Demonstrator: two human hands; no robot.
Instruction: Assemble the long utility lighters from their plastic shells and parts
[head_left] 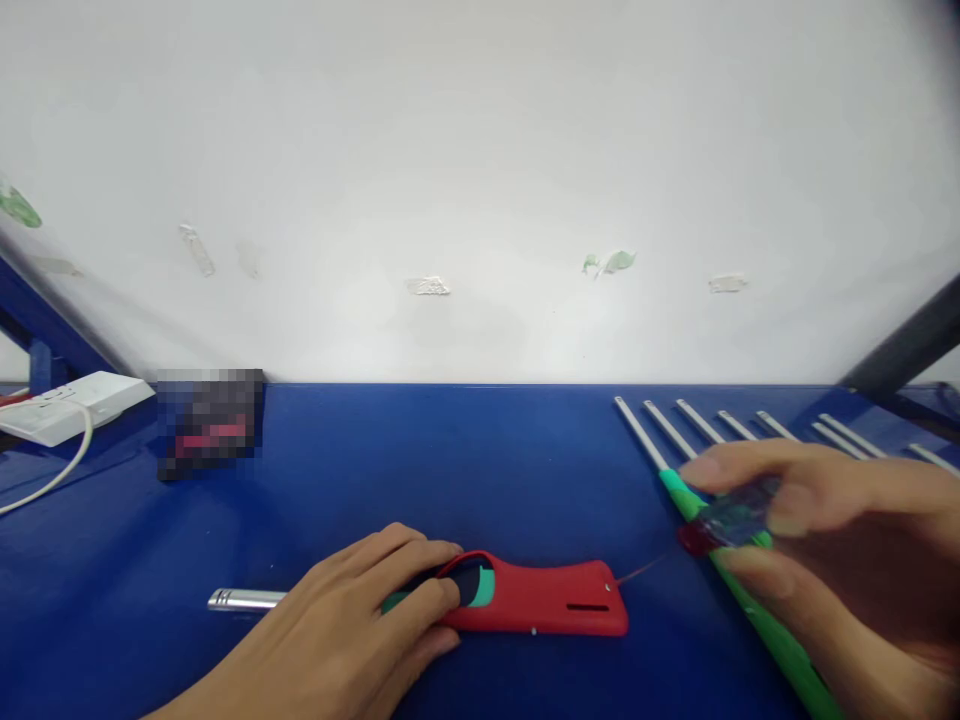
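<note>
A red long-nosed lighter [551, 600] with a silver tube lies on the blue table at the front middle. My left hand [375, 610] rests over its neck and trigger part, fingers pressed together on it. At the right, my right hand [832, 540] pinches a small clear bluish piece with a red end [727, 522], blurred. A thin reddish strand runs from that red end to the hole at the lighter's right end. Below the right hand lies a green lighter [765, 620], partly hidden by the fingers.
Several silver lighter tubes [699, 420] stick out in a row behind the right hand. At the far left are a white power strip [79, 405] with a white cable and a pixelated dark object [217, 425]. A white wall [480, 150] stands behind the blue table [450, 450].
</note>
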